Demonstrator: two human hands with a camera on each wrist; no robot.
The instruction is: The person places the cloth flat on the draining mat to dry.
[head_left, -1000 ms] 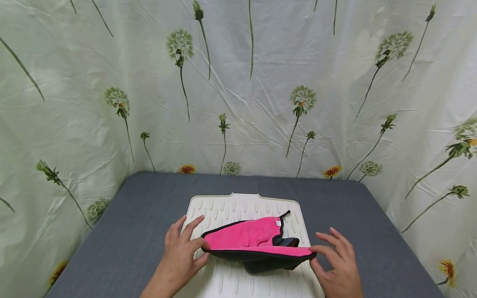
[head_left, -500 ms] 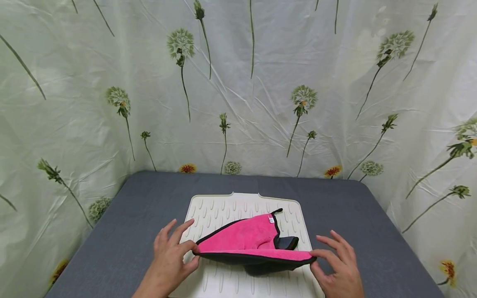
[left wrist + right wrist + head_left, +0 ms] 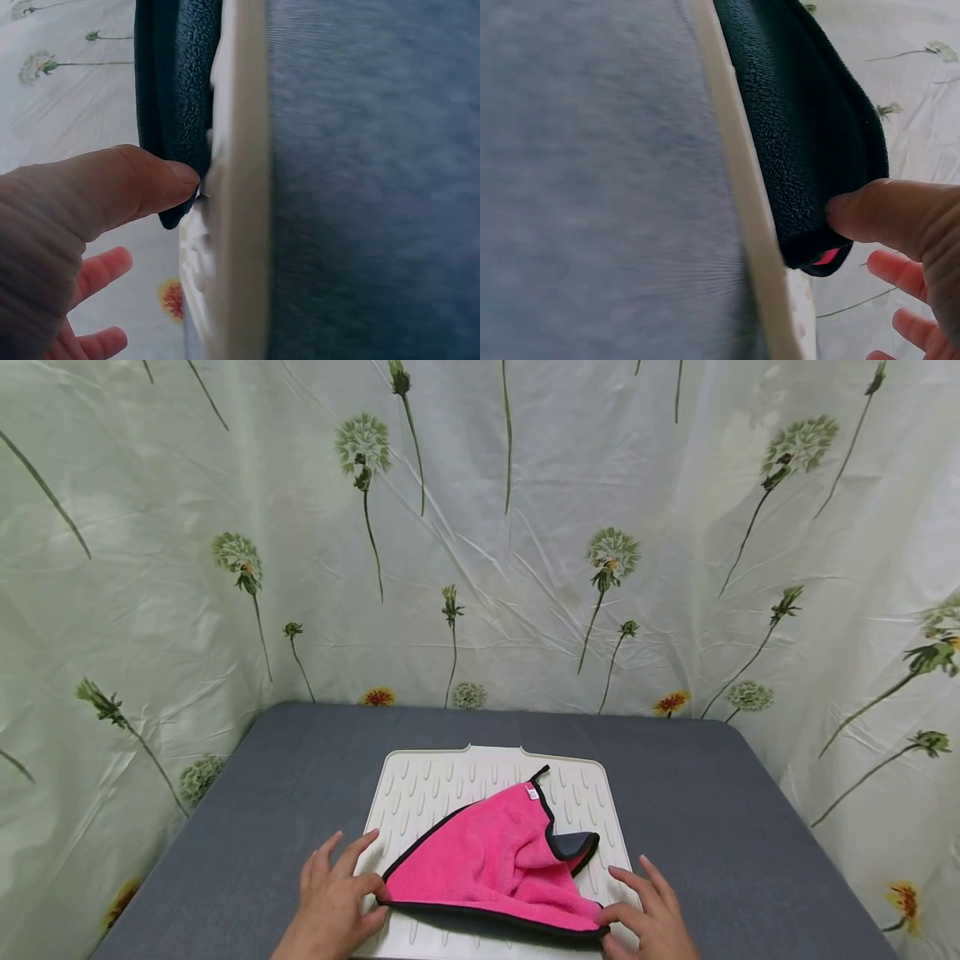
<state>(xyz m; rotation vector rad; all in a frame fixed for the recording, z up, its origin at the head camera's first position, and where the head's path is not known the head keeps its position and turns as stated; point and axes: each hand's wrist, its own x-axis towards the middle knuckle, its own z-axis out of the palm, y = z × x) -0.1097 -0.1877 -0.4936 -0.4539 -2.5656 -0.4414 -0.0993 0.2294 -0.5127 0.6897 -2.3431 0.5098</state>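
Observation:
A pink towel (image 3: 480,852) with black edging and a dark grey underside lies crumpled over a white ridged tray (image 3: 405,785). Its near left corner is pinched between thumb and forefinger of my left hand (image 3: 330,897). My right hand (image 3: 651,914) pinches the near right corner the same way. Both wrist views show the dark underside of the towel close above the tray's edge, with the other fingers spread. On the right side a flap is folded over, showing grey. A black hanging loop and a white label mark the far corner.
The tray rests on a table covered in dark grey cloth (image 3: 300,777), which extends to both sides and behind. A pale curtain (image 3: 480,543) printed with dandelions surrounds the table at the back and sides.
Both hands have come nearer and lower with the towel's near edge, the left also shifting left at first. More of the pink face now shows, and the far corner has slid left.

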